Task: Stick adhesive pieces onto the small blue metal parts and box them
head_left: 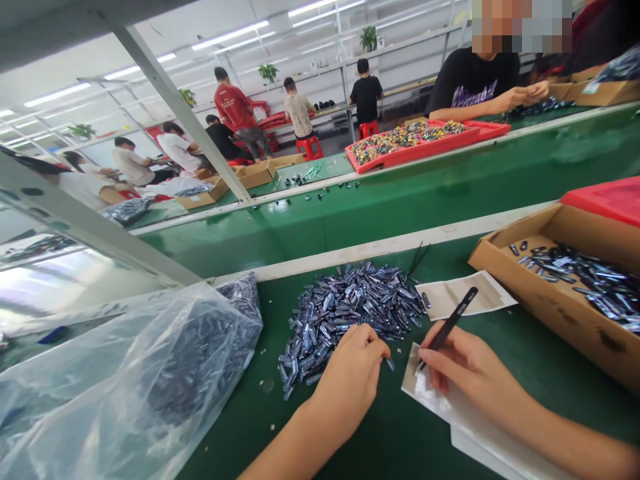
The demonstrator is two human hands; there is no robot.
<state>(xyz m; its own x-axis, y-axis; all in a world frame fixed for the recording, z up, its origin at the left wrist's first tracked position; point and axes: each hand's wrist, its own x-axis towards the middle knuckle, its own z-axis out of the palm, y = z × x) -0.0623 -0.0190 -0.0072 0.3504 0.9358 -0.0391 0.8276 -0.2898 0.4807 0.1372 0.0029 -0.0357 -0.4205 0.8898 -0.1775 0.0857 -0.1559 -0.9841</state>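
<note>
A heap of small dark, shiny clip-like pieces [350, 307] lies on the green table. At the heap's lower right edge, my left hand [353, 367] pinches one small dark piece [391, 364] between its fingertips. My right hand [457, 360] is closed around black tweezers [463, 307], held like a pen with the tips pointing down. Those tips are over a pale, glossy sheet [413, 380], which lies partly under my right hand. Above it is another pale sheet [445, 299], with one dark piece at its left end.
A clear plastic bag [125, 373] of dark pieces fills the left side. A cardboard box [540, 293] of similar pieces stands right. Beyond the belt [325, 223] sit a red tray [410, 155] of colourful pieces and a person in black [450, 87]. Several people work farther back.
</note>
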